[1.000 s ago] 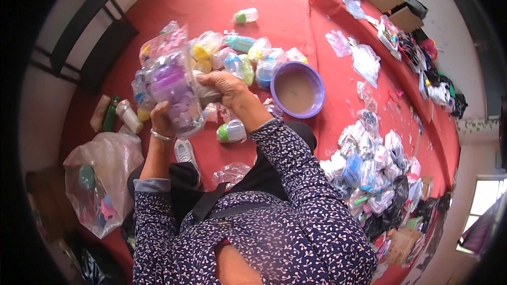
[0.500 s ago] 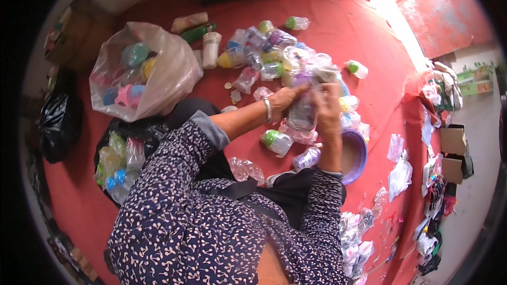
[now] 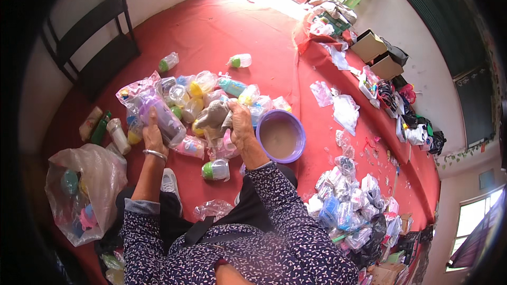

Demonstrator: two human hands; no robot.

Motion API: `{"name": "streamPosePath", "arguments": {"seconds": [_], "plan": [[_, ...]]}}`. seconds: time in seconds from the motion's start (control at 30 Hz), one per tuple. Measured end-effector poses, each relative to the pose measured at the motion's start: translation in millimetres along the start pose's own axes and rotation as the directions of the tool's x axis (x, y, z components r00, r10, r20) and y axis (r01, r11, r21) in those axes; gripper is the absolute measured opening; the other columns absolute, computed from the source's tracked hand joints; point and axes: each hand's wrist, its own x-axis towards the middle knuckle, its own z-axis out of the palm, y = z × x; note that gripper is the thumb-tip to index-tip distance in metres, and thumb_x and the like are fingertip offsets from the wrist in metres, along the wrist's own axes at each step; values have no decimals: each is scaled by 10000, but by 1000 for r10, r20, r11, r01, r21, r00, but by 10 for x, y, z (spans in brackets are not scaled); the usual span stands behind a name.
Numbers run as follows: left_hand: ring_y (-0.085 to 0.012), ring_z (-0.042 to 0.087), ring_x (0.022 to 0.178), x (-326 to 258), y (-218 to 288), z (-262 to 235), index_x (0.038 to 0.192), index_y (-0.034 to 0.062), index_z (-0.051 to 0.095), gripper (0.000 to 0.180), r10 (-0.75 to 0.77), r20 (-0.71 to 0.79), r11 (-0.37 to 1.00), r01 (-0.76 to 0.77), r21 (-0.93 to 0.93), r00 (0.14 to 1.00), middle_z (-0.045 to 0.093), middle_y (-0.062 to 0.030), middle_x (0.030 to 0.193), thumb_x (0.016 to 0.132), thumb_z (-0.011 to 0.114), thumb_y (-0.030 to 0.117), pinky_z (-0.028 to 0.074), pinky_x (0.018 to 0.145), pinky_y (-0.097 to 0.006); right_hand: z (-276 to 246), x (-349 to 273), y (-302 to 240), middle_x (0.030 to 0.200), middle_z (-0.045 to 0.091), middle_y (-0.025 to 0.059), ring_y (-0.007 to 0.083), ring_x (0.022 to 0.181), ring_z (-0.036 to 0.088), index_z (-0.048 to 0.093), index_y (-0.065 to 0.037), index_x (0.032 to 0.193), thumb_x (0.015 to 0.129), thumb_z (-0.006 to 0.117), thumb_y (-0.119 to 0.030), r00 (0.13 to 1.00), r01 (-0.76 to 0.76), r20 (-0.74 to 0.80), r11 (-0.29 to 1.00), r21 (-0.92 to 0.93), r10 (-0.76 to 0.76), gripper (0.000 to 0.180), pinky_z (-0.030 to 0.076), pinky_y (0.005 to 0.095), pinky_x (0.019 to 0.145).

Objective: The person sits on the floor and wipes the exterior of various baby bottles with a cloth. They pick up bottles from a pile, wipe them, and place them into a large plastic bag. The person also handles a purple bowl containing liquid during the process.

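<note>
In my left hand (image 3: 153, 138) is a clear plastic bottle (image 3: 167, 124) with a purple top, tilted, my fingers wrapped round its side. A crumpled grey cloth (image 3: 213, 115) hangs from my closed right hand (image 3: 242, 125), apart from the bottle. Beneath and beyond both hands lies a heap of small bottles, several in clear wrapping, among them a teal bottle (image 3: 232, 86). One green-capped bottle (image 3: 215, 169) rests on the floor near my feet. Just right of my right hand stands a purple basin (image 3: 301, 150) of murky water.
A translucent sack (image 3: 108, 166) of bottles stands at the left. Wrapped items form a pile (image 3: 346, 206) at the right. Loose plastic bags (image 3: 346, 113) lie on the red floor covering. A black rack (image 3: 90, 47) stands at the far left, cardboard boxes (image 3: 369, 47) at the far right.
My view has turned to the right. My hands, close together at the bottle before, are now apart, with the bottle in the left and the cloth in the right.
</note>
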Motion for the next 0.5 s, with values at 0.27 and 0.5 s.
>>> {"name": "streamPosePath", "arguments": {"seconds": [0.27, 0.5], "plan": [[-208, 514, 1047, 39, -218, 98, 1189, 69, 464, 523, -117, 363, 951, 210, -226, 924, 517, -71, 1165, 841, 530, 454, 426, 884, -372, 537, -449, 293, 1137, 451, 199, 285, 1066, 465, 330, -24, 1194, 707, 696, -244, 848, 501, 500, 574, -648, -176, 647, 368, 339, 914], [-244, 481, 1110, 115, -193, -55, 1261, 80, 396, 542, -221, 551, 933, 339, -122, 805, 497, -80, 1215, 867, 491, 439, 379, 952, -402, 342, -156, 83, 1188, 427, 134, 211, 1096, 440, 247, -27, 1287, 593, 750, -113, 852, 468, 448, 775, -425, -270, 862, 344, 310, 963]]}}
